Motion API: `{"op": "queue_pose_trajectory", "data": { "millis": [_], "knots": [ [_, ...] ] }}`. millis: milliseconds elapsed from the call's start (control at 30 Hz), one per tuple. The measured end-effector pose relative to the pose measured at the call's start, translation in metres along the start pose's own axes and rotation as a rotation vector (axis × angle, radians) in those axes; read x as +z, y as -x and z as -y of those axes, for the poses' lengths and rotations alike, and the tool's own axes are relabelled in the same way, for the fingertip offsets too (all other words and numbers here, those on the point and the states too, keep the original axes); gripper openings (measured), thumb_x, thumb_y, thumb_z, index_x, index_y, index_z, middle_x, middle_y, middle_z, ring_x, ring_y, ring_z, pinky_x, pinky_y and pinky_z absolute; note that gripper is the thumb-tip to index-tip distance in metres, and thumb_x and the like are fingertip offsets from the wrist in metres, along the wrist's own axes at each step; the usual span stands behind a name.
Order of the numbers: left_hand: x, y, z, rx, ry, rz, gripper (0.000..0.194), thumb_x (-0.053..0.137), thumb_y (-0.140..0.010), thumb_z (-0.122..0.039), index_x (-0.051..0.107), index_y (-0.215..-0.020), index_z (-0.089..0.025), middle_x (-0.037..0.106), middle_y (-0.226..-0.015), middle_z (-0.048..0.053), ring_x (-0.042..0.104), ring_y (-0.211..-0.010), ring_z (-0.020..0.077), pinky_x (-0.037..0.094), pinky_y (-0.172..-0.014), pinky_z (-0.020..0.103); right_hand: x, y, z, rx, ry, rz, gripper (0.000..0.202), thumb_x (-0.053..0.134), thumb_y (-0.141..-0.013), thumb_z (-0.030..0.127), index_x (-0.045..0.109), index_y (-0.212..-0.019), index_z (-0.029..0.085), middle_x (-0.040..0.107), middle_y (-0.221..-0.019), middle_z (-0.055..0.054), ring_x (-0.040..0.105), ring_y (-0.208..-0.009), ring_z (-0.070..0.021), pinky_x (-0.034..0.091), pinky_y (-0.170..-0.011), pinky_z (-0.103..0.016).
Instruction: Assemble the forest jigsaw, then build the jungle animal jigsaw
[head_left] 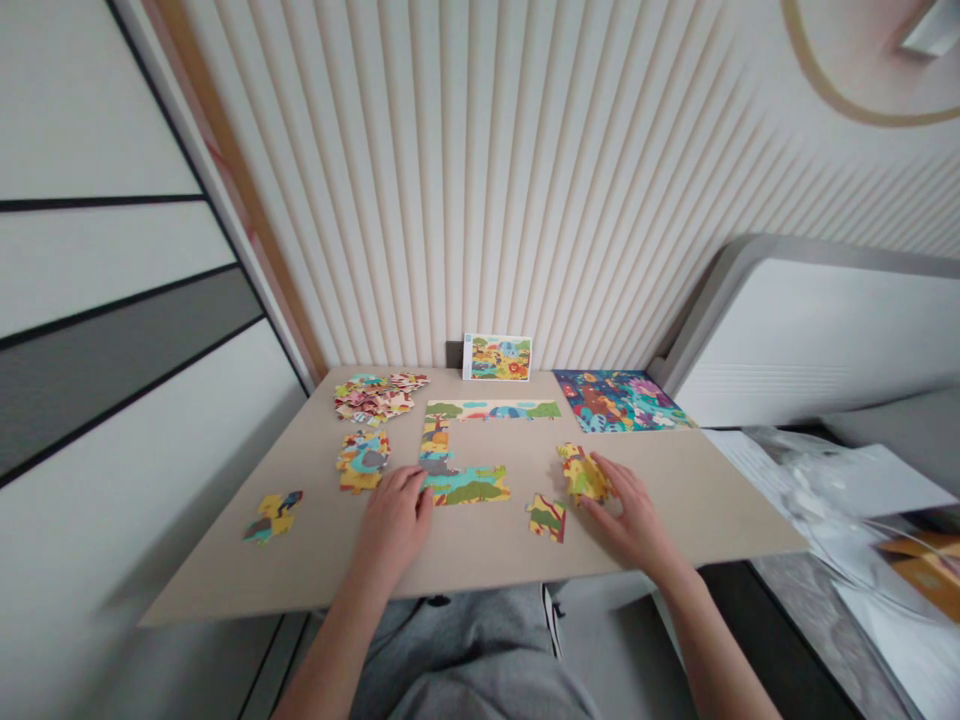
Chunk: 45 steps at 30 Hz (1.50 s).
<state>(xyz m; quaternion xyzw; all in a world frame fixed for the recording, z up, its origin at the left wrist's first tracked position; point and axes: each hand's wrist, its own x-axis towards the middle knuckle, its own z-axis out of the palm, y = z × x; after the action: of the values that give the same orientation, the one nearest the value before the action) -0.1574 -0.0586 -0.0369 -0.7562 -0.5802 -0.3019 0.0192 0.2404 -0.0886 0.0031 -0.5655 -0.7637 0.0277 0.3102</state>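
Observation:
A partly joined jigsaw puzzle (pixel 469 487) lies mid-table, its top, left and lower-left edges linked in a C shape. My left hand (pixel 396 510) lies at its lower-left corner, fingers stretched out and touching the table and the puzzle's edge. To the right, my right hand (pixel 630 510) grips the right side of a joined cluster of yellow puzzle pieces (pixel 579 474) between thumb and fingers. A loose green and yellow puzzle piece (pixel 547 518) lies just left of that thumb. Left of my left hand is a group of pieces with a grey and blue animal (pixel 363 461).
A small cluster of yellow pieces (pixel 274 516) lies at the far left. Behind it is a heap of loose pieces (pixel 373 398). A picture card (pixel 497 358) stands against the ribbed wall. A dark blue picture board (pixel 622 401) lies at the back right.

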Motion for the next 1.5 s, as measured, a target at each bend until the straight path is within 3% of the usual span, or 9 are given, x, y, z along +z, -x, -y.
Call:
{"op": "queue_pose_trajectory", "data": {
  "millis": [133,267,533,767,933,1033,1167,1300,1500],
  "knots": [
    [-0.002,0.000,-0.003,-0.005,0.010,-0.011,0.027,0.049,-0.097,-0.027,0.068,-0.116,-0.020,0.067,-0.117,0.012,0.061,-0.111,0.0278,0.050,-0.103,0.047,0.021,-0.031,0.044,-0.082,-0.076,0.163,0.060,0.062,-0.092,0.049,0.051,-0.147,0.028,0.059,-0.141,-0.012,0.053,-0.131,-0.0313,0.042,-0.111,-0.051],
    [-0.006,0.000,-0.007,-0.020,0.036,-0.010,0.026,0.050,-0.097,-0.025,0.068,-0.114,-0.021,0.067,-0.117,0.011,0.061,-0.111,0.0276,0.049,-0.104,0.047,0.048,-0.048,0.064,-0.040,-0.066,0.174,0.061,0.066,-0.089,0.054,0.057,-0.143,0.028,0.061,-0.127,-0.012,0.060,-0.115,-0.0304,0.048,-0.102,-0.047],
    [-0.009,-0.001,-0.009,-0.030,0.042,0.007,0.025,0.050,-0.097,-0.026,0.067,-0.115,-0.020,0.066,-0.118,0.012,0.061,-0.113,0.0281,0.048,-0.105,0.047,0.051,-0.048,0.057,0.009,-0.020,0.267,0.052,0.054,-0.095,0.058,0.064,-0.135,0.026,0.060,-0.120,-0.012,0.060,-0.110,-0.0274,0.047,-0.101,-0.042],
    [-0.011,-0.001,-0.010,-0.023,0.036,0.009,0.025,0.051,-0.096,-0.025,0.068,-0.115,-0.019,0.066,-0.118,0.012,0.061,-0.112,0.0281,0.049,-0.103,0.047,0.053,-0.055,0.052,0.089,-0.058,0.318,0.071,0.079,-0.076,0.054,0.063,-0.138,0.023,0.060,-0.118,-0.012,0.061,-0.108,-0.0283,0.047,-0.098,-0.040],
    [-0.010,0.000,-0.010,-0.025,0.003,0.018,0.026,0.050,-0.097,-0.025,0.067,-0.116,-0.018,0.066,-0.119,0.012,0.061,-0.112,0.0277,0.049,-0.103,0.046,0.051,-0.068,0.045,0.177,-0.192,0.287,0.033,0.065,-0.086,0.047,0.077,-0.098,0.018,0.066,-0.092,-0.007,0.062,-0.081,-0.0198,0.047,-0.075,-0.030],
    [-0.011,0.000,-0.011,-0.028,-0.001,0.015,0.026,0.051,-0.097,-0.024,0.067,-0.116,-0.018,0.066,-0.119,0.012,0.061,-0.113,0.0273,0.048,-0.104,0.045,0.051,-0.075,0.040,0.238,-0.332,0.303,0.040,0.059,-0.088,0.053,0.071,-0.077,0.016,0.062,-0.067,-0.001,0.054,-0.063,-0.0152,0.038,-0.057,-0.026],
    [-0.010,-0.001,-0.010,-0.030,0.008,0.013,0.025,0.052,-0.096,-0.024,0.068,-0.114,-0.019,0.067,-0.118,0.011,0.061,-0.112,0.0276,0.049,-0.104,0.045,0.063,-0.080,0.039,0.323,-0.500,0.278,0.043,0.061,-0.085,0.057,0.066,-0.073,0.016,0.060,-0.061,0.000,0.050,-0.055,-0.0127,0.035,-0.052,-0.024],
    [-0.009,-0.001,-0.009,-0.029,0.010,0.010,0.025,0.053,-0.096,-0.024,0.069,-0.115,-0.019,0.067,-0.118,0.012,0.061,-0.112,0.0276,0.049,-0.104,0.045,0.073,-0.081,0.045,0.402,-0.375,0.212,0.037,0.064,-0.084,0.053,0.070,-0.077,0.017,0.068,-0.068,-0.003,0.059,-0.059,-0.0156,0.038,-0.053,-0.025],
    [-0.009,-0.001,-0.009,-0.031,0.001,0.019,0.025,0.052,-0.096,-0.024,0.068,-0.115,-0.017,0.066,-0.119,0.012,0.061,-0.112,0.0276,0.049,-0.104,0.046,0.067,-0.081,0.059,0.354,0.034,0.253,0.032,0.061,-0.089,0.050,0.070,-0.081,0.020,0.074,-0.079,-0.007,0.068,-0.073,-0.0203,0.042,-0.064,-0.027]
  ]
}}
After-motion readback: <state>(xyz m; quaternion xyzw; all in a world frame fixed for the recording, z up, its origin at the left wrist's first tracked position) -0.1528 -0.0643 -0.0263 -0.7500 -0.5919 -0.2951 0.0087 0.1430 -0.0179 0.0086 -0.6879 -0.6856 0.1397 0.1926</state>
